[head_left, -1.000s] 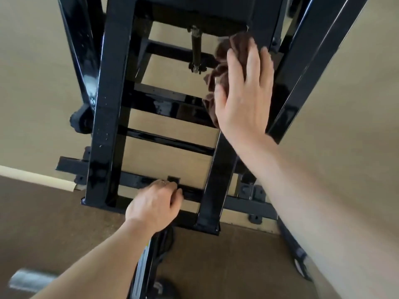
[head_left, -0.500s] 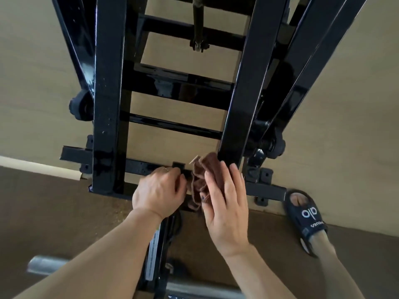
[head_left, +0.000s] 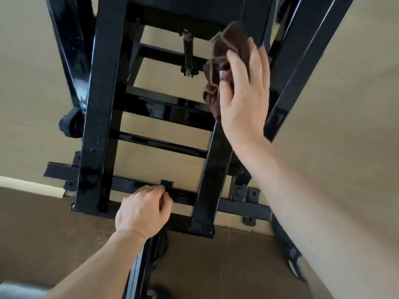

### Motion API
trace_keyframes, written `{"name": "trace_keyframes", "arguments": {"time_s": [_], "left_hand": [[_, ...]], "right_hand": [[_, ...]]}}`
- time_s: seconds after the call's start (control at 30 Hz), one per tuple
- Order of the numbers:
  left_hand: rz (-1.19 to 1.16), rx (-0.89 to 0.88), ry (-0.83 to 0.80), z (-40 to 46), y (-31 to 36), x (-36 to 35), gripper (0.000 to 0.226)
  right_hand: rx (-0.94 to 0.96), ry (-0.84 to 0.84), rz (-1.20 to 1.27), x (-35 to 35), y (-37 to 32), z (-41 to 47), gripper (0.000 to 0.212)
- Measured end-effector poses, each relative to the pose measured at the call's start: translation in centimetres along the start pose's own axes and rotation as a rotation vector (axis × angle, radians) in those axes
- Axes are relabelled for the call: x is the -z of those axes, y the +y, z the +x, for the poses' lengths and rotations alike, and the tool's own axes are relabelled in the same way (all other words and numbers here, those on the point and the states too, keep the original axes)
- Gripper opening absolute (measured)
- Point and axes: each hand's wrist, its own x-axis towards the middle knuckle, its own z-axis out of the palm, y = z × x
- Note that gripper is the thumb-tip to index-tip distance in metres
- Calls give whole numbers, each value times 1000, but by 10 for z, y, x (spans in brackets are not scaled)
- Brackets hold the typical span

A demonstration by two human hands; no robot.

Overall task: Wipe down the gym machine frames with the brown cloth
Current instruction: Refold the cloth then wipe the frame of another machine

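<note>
A view looking down at a glossy black gym machine frame (head_left: 101,108) standing against a beige wall, with a brown floor across the bottom of the picture.

In the lower centre, the left hand (head_left: 143,211) reaches in from the bottom left. Its fingers are curled over the frame's low horizontal crossbar (head_left: 183,196), gripping it just beside a small black bracket. A thin ring shows on one finger.

In the upper right, the right hand (head_left: 244,91) reaches up from the bottom right edge. It presses a bunched brown cloth (head_left: 224,59) against the frame's right-hand upright post (head_left: 208,180), near the top of the picture. The fingers lie mostly straight over the cloth while the thumb hooks into its folds, pinching it. The cloth bulges out above and to the left of the hand, with a fold hanging below the thumb.

The cloth sits high in the frame, well apart from the left hand below. Between the two uprights, a short black rod (head_left: 188,55) hangs just left of the cloth.
</note>
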Motion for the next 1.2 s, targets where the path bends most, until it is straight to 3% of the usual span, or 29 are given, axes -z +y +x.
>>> {"name": "trace_keyframes", "arguments": {"time_s": [0.1,0.23,0.4,0.6,0.73,1.0,1.2], "left_hand": [[14,21,-1,0,1,-1,21],[30,80,-28,0,1,-3,25],[23,86,-80,-1,-2,-3,27],[67,115,-68,-2,-3,-8,28],[106,152,-50,-2,-3,-11,26],[129,162,-18,-3,-4,-16,39],[176,175,17,-2,-3,-16,31]], "right_hand": [[51,-85,68,10,-3,-73,38],[328,-369,73,26,9,-155,46],[673,-457,111,25,35,-99,38],[582,-166,91,6,49,28,30],[430,-79,103,1,35,22,30],[695,-444,288,16,39,-124,36],[705,-436,333,13,34,-147,37]]}}
